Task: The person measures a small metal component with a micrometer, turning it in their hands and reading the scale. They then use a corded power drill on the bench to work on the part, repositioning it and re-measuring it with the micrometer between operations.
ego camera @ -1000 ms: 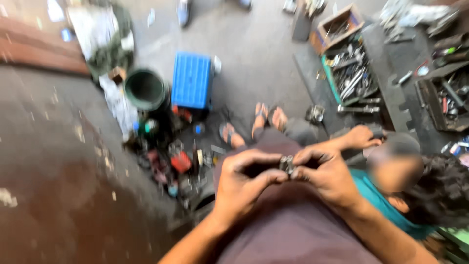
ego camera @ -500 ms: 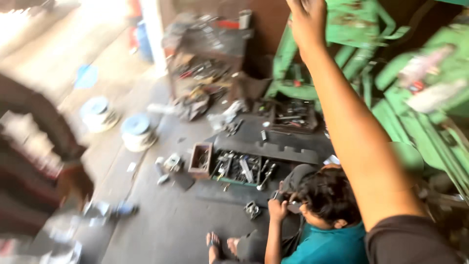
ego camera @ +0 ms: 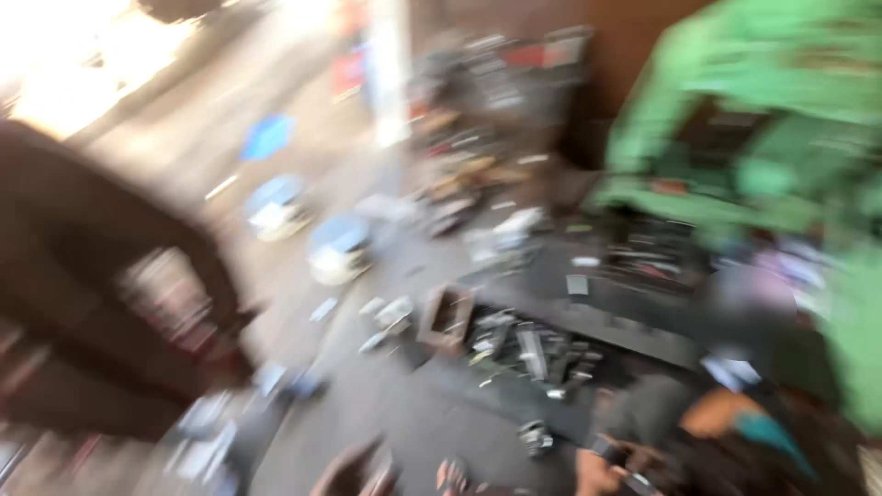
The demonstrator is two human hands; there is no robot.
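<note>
At the bottom edge of the badly blurred view, another person sits on the floor in a teal shirt [ego camera: 758, 432], bent over their lap. That person's hand [ego camera: 602, 468] closes around a small dark object [ego camera: 617, 455], held close to the body; what it is cannot be made out. 2 bare feet [ego camera: 395, 476] show beside it at the frame's lower edge, probably the same seated person's, since they lie right in front of that lap.

The wearer's own hands do not show at all, so whether the left or the right is open or gripping anything cannot be told.

Just beyond the seated person, a spread of dark metal tools [ego camera: 528, 354] lies on a dark mat, with a small open brown box [ego camera: 447, 317] at its left end, all within arm's reach of the sitter, which looks like the reason for the layout. Farther left, 2 round white tubs with blue tops [ego camera: 340, 250] stand on the grey floor [ego camera: 367, 413]. A large dark brown shape [ego camera: 101, 312] fills the left side. Farthest off, a green machine [ego camera: 735, 119] rises at the right.
</note>
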